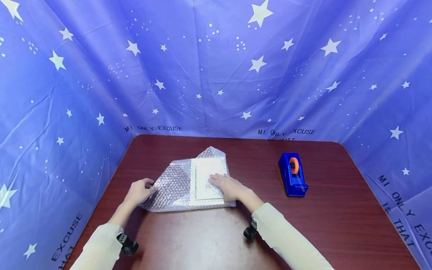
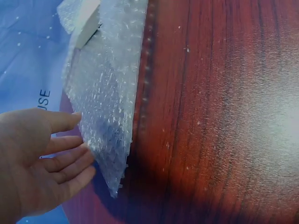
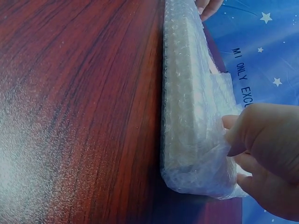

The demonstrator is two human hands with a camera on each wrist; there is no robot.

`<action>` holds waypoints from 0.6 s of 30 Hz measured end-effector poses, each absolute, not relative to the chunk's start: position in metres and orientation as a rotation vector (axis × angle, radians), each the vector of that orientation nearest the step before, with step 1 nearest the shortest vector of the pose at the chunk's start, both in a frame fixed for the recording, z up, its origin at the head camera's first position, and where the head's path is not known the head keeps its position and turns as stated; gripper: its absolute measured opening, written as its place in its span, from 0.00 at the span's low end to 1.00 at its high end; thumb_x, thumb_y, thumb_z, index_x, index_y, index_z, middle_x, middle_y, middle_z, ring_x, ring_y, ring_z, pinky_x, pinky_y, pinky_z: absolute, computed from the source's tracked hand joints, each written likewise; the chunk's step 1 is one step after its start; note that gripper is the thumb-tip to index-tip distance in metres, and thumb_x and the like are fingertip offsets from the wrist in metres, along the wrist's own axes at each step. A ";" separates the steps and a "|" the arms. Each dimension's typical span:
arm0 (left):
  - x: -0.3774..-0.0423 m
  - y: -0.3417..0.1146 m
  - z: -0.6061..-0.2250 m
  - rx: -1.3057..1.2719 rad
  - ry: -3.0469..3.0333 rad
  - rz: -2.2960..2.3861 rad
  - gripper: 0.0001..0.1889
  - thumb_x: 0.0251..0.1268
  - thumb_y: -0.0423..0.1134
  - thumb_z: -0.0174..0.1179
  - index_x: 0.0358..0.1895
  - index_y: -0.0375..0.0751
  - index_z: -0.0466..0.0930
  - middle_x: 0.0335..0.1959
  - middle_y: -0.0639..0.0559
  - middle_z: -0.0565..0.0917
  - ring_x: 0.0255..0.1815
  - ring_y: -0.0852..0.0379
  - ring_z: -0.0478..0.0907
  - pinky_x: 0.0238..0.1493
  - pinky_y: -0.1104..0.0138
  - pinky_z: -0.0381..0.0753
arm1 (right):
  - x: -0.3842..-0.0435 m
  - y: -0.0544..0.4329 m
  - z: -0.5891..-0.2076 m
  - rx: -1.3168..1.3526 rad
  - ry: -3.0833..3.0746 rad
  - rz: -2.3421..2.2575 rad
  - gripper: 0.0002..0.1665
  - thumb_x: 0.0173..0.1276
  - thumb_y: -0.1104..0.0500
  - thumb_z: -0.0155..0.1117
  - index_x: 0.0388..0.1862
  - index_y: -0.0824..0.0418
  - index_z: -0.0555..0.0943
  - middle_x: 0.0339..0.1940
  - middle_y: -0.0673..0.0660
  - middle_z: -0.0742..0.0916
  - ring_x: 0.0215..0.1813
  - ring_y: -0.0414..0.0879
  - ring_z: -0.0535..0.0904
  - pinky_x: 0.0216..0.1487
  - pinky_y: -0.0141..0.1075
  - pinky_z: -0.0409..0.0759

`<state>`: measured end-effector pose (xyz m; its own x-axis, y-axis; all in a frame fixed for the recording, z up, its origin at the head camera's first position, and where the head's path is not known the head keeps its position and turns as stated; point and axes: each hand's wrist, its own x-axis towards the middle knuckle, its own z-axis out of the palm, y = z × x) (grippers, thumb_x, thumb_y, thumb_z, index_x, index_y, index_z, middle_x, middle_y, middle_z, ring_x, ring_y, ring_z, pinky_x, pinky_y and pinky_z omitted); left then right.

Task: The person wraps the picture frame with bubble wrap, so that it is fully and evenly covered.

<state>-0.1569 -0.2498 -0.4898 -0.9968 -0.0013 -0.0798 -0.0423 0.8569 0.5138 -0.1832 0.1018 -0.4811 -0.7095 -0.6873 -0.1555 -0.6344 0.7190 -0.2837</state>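
A sheet of bubble wrap [image 1: 172, 183] lies on the table, folded partly over a flat white rectangular item with a frame-like border [image 1: 199, 182]. My left hand [image 1: 139, 191] is at the left corner of the wrap. In the left wrist view, the thumb and loosely bent fingers of that hand [image 2: 46, 158] meet the wrap's slanted edge, with a gap between thumb and fingers. On the right part of the white item rests my right hand [image 1: 229, 187], fingers extended. The right wrist view shows this hand [image 3: 266, 154] against the wrapped end of the item [image 3: 187, 107].
A blue tape dispenser [image 1: 293, 176] with an orange roll [image 1: 294, 165] stands on the right of the dark red wooden table [image 1: 324, 225]. Blue star-patterned curtains [image 1: 202, 75] border the table at the back and both sides. Each wrist bears a small black camera.
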 end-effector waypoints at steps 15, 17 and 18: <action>-0.165 -0.258 -0.457 -0.009 2.434 1.356 0.11 0.61 0.31 0.57 0.38 0.23 0.79 0.28 0.53 0.84 0.31 0.66 0.79 0.34 0.72 0.82 | -0.184 0.103 -0.483 -1.036 2.656 -0.318 0.52 0.44 0.72 0.69 0.73 0.59 0.64 0.76 0.55 0.66 0.79 0.53 0.58 0.80 0.50 0.54; -0.169 -0.255 -0.450 0.027 2.317 1.440 0.12 0.65 0.31 0.54 0.41 0.21 0.77 0.34 0.48 0.87 0.35 0.65 0.82 0.38 0.72 0.85 | -0.184 0.103 -0.483 -1.044 2.656 -0.318 0.52 0.44 0.72 0.69 0.73 0.59 0.64 0.76 0.56 0.66 0.79 0.53 0.58 0.80 0.50 0.54; -0.170 -0.252 -0.446 0.048 2.294 1.455 0.11 0.66 0.31 0.53 0.41 0.22 0.77 0.36 0.47 0.87 0.36 0.65 0.83 0.39 0.72 0.85 | -0.184 0.103 -0.483 -1.046 2.656 -0.315 0.52 0.44 0.71 0.69 0.73 0.59 0.64 0.76 0.56 0.67 0.79 0.53 0.58 0.80 0.50 0.54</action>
<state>-0.1704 -0.2522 -0.4462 -0.9107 0.2492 -0.3296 -0.1918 0.4516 0.8714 -0.1845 0.1033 -0.4828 -0.7031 -0.6910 -0.1677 -0.6325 0.7155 -0.2966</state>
